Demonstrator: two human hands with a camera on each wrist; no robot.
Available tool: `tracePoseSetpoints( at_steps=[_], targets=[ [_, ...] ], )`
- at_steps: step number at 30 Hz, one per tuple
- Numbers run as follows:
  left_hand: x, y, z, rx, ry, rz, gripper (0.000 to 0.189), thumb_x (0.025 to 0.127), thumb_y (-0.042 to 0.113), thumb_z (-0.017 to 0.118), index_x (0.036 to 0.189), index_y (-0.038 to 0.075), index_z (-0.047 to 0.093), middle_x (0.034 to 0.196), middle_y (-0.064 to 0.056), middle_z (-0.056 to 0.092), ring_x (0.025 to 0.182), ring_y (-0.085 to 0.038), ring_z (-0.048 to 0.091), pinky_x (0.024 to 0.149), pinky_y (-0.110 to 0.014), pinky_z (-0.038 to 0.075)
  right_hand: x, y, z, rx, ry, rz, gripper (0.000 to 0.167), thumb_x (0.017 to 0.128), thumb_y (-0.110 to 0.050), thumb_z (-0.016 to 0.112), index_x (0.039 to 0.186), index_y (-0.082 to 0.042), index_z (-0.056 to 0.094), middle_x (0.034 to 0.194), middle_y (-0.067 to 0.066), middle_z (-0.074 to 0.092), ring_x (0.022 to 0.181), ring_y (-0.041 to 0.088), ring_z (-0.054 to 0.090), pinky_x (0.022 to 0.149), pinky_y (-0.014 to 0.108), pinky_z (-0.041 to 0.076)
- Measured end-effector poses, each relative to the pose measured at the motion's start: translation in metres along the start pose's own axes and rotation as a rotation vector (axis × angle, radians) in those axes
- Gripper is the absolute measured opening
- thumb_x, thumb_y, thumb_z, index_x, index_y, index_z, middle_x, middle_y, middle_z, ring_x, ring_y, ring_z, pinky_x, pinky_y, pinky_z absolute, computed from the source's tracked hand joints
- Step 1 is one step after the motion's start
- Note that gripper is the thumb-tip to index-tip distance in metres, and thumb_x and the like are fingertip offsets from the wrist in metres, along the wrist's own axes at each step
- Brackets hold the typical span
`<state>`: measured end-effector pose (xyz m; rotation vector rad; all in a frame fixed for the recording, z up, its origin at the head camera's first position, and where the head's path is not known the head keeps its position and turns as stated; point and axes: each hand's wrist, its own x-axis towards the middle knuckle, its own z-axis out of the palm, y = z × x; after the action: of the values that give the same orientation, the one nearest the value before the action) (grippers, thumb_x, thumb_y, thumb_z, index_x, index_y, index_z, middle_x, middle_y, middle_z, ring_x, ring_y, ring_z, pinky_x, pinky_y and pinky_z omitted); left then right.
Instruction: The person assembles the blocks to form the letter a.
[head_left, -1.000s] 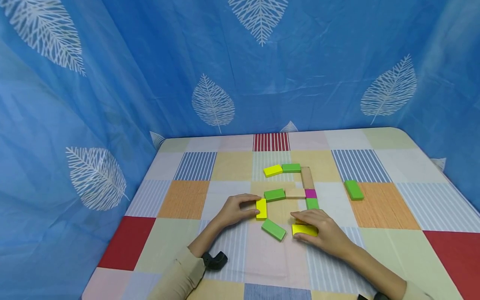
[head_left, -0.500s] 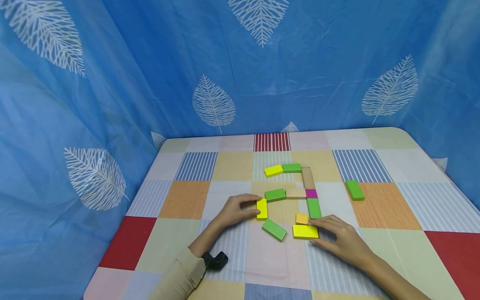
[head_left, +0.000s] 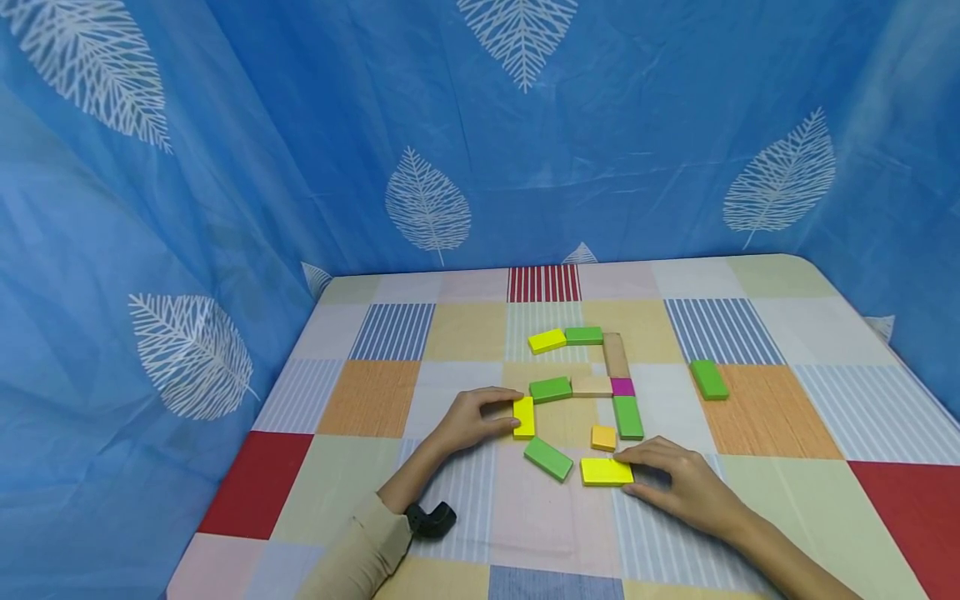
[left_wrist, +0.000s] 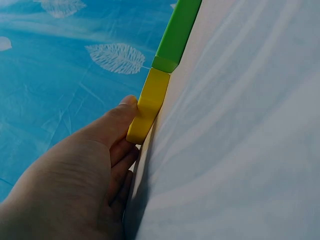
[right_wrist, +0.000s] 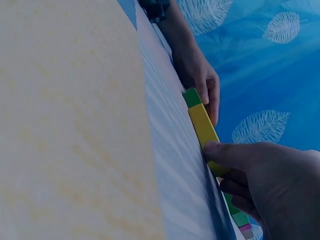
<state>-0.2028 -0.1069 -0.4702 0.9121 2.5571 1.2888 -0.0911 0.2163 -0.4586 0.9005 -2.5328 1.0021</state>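
Nearest: right hand [head_left: 686, 486], thumb and fingers pinching the flat yellow block [head_left: 606, 472] on the checked tablecloth [head_left: 787, 433]; a push too far left would knock the slanted green block [head_left: 547, 458] just beside it. Next: left hand [head_left: 468, 419], fingers curled against the upright yellow block [head_left: 523, 417]; a slip could shunt the green block [head_left: 550, 389] behind. Farther: small orange block [head_left: 603, 437], lone green block [head_left: 708, 379], well apart.

No readable text, labels, brands, numbers or signs in any view

The coloured blocks [head_left: 550, 389] are plain-faced, with no letters or digits; the checked cloth on the bench [head_left: 750, 417] carries only stripes and colour patches; the blue curtain [head_left: 300, 167] bears white leaf prints, no words.
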Motion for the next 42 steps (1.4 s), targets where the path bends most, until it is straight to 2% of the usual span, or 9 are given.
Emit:
tracePoseSetpoints(
  at_steps=[5,16,31,34,37,40,42],
  targets=[
    [0.000,-0.001,0.000,0.001,-0.001,0.004,0.042,0.081,0.031,0.071,0.120,0.017,0.063,0.119,0.005,0.061,0.115,-0.009,0.051,0.099,-0.029,0.038,0.001,0.000,0.003,0.027,-0.021,-0.018,0.038,0.070,-0.017,0.080,0.106,-0.012,0.068,0.105,-0.008,0.065,0.100,0.011,0.058,0.090,0.009,0.038],
    [0.000,-0.001,0.000,0.006,0.001,0.006,0.042,0.081,0.032,0.071,0.120,0.017,0.063,0.119,0.005,0.061,0.115,-0.009,0.051,0.099,-0.029,0.038,0.004,0.002,0.008,0.037,0.047,-0.114,0.042,0.068,-0.013,0.082,0.108,-0.011,0.068,0.105,-0.006,0.065,0.098,0.012,0.059,0.092,0.010,0.037],
    [0.000,-0.001,-0.001,0.016,-0.008,-0.020,0.043,0.082,0.035,0.070,0.121,0.019,0.063,0.120,0.007,0.060,0.116,-0.009,0.050,0.100,-0.030,0.038,0.004,0.001,0.010,0.035,0.038,-0.102,0.044,0.070,-0.014,0.080,0.112,-0.011,0.067,0.108,-0.003,0.065,0.099,0.015,0.057,0.094,0.010,0.033],
    [0.000,-0.002,-0.001,0.010,-0.004,-0.012,0.043,0.081,0.034,0.070,0.120,0.018,0.063,0.120,0.006,0.060,0.116,-0.009,0.050,0.100,-0.030,0.038,0.005,0.001,0.008,0.026,0.069,-0.113,0.044,0.068,-0.014,0.081,0.110,-0.012,0.068,0.107,-0.004,0.065,0.098,0.014,0.059,0.093,0.010,0.035],
    [0.000,-0.002,0.000,0.007,-0.001,-0.006,0.042,0.081,0.033,0.070,0.120,0.017,0.063,0.119,0.006,0.061,0.115,-0.010,0.050,0.099,-0.030,0.038,0.007,0.002,0.005,0.003,0.148,-0.111,0.042,0.065,-0.008,0.082,0.105,-0.012,0.070,0.101,-0.005,0.067,0.092,0.012,0.060,0.092,0.012,0.038],
    [0.000,-0.003,0.000,0.006,-0.002,-0.004,0.042,0.081,0.034,0.070,0.120,0.018,0.063,0.120,0.006,0.060,0.115,-0.009,0.050,0.099,-0.029,0.038,0.011,0.004,0.001,-0.032,0.208,-0.070,0.038,0.064,-0.004,0.080,0.100,-0.011,0.071,0.095,-0.005,0.068,0.088,0.009,0.059,0.089,0.011,0.039],
    [0.001,-0.003,0.000,0.008,-0.002,-0.001,0.043,0.082,0.034,0.070,0.120,0.018,0.063,0.120,0.006,0.060,0.115,-0.009,0.050,0.099,-0.029,0.038,0.014,0.006,-0.001,-0.047,0.215,-0.040,0.036,0.065,-0.002,0.079,0.099,-0.009,0.071,0.094,-0.004,0.068,0.087,0.009,0.058,0.085,0.009,0.041]
  ],
)
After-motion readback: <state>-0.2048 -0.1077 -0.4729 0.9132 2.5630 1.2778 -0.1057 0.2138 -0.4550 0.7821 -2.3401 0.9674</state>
